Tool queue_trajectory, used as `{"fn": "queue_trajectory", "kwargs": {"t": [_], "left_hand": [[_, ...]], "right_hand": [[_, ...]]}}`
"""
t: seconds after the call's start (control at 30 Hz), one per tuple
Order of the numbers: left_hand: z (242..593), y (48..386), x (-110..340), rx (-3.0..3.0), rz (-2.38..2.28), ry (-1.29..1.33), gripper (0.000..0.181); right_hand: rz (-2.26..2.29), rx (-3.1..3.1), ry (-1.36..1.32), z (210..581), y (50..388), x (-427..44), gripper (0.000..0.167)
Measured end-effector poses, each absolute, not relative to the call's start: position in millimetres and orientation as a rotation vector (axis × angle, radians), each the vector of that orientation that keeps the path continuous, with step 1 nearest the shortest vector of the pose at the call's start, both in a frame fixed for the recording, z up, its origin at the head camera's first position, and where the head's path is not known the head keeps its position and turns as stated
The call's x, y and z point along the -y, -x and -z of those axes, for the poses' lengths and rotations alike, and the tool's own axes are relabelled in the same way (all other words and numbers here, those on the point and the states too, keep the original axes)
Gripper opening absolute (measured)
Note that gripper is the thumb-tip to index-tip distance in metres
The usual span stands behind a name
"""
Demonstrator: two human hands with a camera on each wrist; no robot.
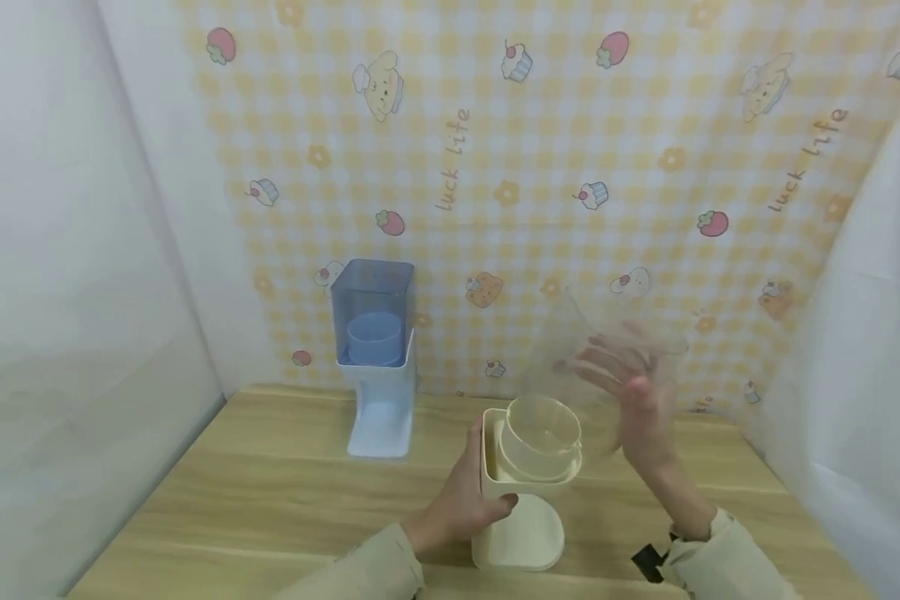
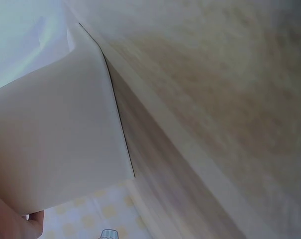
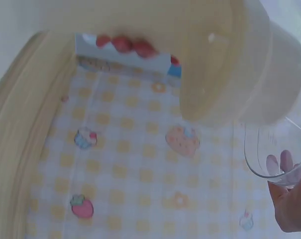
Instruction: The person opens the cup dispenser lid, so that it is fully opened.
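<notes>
Booth-like space: white side sheets, checked backdrop, wood-grain table.

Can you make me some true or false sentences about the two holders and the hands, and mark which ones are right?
1. The left hand grips the cream holder. True.
2. The right hand holds a spoon. False: it holds a clear cover.
3. The blue holder stands on the wooden table. True.
4. The blue holder has no see-through top. False: a see-through blue top is on it.
5. A round cup shape shows at the top of the cream holder. True.
6. The wall behind is plain black. False: a yellow-and-white checked sheet hangs there.
</notes>
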State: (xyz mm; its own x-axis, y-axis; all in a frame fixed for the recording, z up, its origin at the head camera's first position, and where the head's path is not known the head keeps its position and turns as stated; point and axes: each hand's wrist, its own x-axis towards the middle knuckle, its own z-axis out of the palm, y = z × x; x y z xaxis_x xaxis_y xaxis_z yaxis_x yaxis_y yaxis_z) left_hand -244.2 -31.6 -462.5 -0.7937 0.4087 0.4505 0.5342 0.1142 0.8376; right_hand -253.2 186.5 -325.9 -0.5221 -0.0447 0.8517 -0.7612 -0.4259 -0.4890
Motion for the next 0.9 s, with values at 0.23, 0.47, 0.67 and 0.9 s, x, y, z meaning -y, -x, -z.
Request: {"fn": "queue_trajectory", "kwargs": {"t": [0.23, 0.47, 0.67, 0.9], "left_hand": [[458, 243, 38, 2.278, 1.818, 0.910, 0.112], [458, 244, 38, 2.268, 1.839, 0.946, 0.112], [460, 243, 35, 2.240, 1.865, 0.995, 0.111], [461, 244, 31, 2.216, 1.861, 0.999, 0.112]], "right_hand": [[-1.995, 1.270, -0.832, 327, 267, -230, 0.076], [-1.691, 1.604, -0.133, 368, 285, -287, 0.075], [-1.679, 1.831, 0.342, 398, 295, -324, 0.094], [-1.580, 1.955, 0.567, 428, 305, -353, 0.109]]}}
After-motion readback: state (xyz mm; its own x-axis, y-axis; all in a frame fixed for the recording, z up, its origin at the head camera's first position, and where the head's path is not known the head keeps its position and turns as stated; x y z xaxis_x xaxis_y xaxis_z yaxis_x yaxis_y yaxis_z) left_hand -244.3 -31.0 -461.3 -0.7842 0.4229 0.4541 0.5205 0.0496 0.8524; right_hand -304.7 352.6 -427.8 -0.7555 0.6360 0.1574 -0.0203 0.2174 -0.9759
